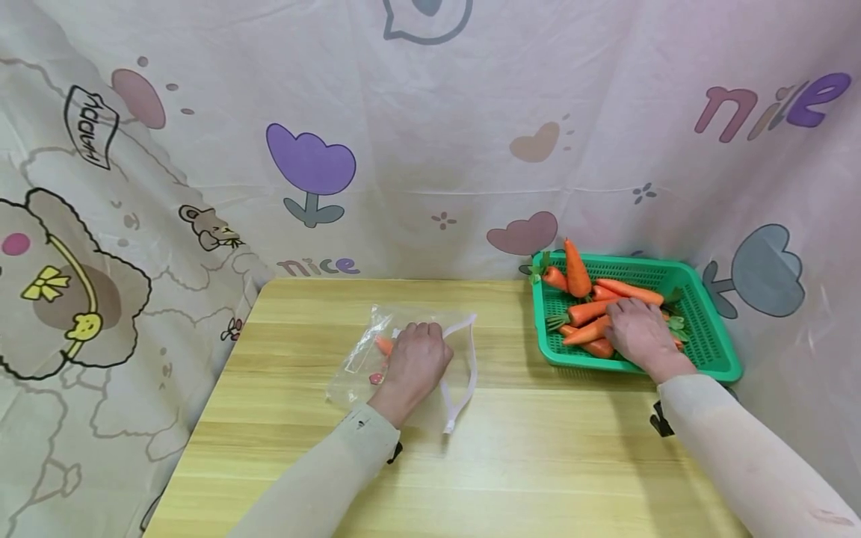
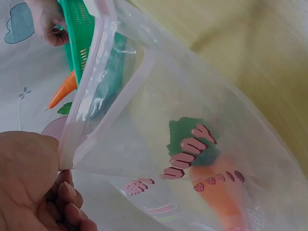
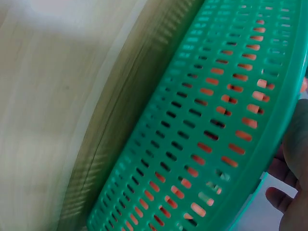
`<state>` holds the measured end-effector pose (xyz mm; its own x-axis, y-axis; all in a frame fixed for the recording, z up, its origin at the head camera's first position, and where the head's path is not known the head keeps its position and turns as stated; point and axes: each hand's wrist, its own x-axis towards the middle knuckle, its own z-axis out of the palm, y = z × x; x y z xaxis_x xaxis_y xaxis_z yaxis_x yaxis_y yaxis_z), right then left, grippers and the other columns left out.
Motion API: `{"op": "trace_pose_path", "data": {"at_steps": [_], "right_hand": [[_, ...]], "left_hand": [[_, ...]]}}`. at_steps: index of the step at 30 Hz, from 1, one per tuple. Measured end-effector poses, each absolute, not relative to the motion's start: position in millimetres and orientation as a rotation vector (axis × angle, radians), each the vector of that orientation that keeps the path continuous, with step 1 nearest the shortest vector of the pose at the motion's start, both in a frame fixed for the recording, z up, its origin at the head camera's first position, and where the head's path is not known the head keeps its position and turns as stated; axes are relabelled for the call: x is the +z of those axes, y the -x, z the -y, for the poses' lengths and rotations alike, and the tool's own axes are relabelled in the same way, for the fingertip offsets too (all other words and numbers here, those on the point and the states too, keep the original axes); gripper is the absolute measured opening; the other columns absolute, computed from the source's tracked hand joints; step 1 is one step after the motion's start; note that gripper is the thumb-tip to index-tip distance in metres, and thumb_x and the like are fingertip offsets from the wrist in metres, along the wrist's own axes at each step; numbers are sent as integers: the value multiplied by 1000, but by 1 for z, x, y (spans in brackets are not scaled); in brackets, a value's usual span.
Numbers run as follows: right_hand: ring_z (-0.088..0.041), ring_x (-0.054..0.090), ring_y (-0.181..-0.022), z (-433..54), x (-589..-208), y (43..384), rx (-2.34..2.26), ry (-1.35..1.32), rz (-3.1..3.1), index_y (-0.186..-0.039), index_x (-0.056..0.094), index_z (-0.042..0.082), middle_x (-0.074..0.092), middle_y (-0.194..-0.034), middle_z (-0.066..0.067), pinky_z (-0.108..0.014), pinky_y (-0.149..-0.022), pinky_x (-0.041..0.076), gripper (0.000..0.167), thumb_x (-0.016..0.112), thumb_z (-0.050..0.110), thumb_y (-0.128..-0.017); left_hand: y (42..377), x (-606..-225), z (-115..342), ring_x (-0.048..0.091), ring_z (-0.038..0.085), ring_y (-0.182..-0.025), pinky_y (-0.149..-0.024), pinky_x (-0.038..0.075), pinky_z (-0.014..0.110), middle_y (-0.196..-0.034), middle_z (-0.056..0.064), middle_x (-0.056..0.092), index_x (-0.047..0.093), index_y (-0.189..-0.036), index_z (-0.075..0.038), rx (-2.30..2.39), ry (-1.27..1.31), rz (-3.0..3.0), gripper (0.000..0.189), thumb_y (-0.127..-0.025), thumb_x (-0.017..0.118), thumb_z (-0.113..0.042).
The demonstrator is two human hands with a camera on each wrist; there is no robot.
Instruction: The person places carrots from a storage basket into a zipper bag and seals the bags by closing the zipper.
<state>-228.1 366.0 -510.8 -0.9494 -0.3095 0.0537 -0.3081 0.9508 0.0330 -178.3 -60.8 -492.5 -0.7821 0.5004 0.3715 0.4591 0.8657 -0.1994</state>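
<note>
My left hand [image 1: 420,359] pinches the zip edge of a clear plastic zip bag [image 2: 144,115] between thumb and fingers. The bag's mouth gapes toward the basket, and a carrot [image 2: 219,195] with a green top lies inside, seen through the printed plastic. On the right, my right hand [image 1: 639,332] reaches over the near rim of a green basket [image 1: 713,336], its fingers down among several carrots [image 1: 588,329]. The basket wall fills much of the right wrist view and shows part of the hand [image 3: 293,168] at the edge. Whether its fingers hold a carrot is hidden.
The basket stands at the back right of the wooden table [image 1: 525,456], close to a printed cloth backdrop [image 1: 417,149]. One carrot [image 1: 576,269] leans up past the basket's back rim. More cloth hangs along the left side.
</note>
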Motion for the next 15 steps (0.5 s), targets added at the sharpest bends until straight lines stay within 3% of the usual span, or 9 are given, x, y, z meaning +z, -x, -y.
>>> {"op": "trace_pose_path", "data": {"at_steps": [5, 15], "right_hand": [[-40, 65, -98, -372, -511, 231, -106, -546, 3015, -111, 62, -4, 67, -102, -17, -59, -81, 53, 29, 70, 21, -98], [-43, 62, -109, -384, -517, 239, -115, -559, 3081, -117, 62, -1, 68, -123, -19, -65, -86, 49, 24, 68, 12, -97]], "left_hand": [[179, -489, 60, 44, 19, -59, -55, 41, 30, -66, 1, 50, 54, -75, -10, 57, 652, 2626, 21, -90, 67, -14], [179, -486, 59, 48, 20, -59, -54, 44, 31, -64, 2, 50, 52, -74, -10, -78, 569, 2636, 22, -91, 66, -14]]}}
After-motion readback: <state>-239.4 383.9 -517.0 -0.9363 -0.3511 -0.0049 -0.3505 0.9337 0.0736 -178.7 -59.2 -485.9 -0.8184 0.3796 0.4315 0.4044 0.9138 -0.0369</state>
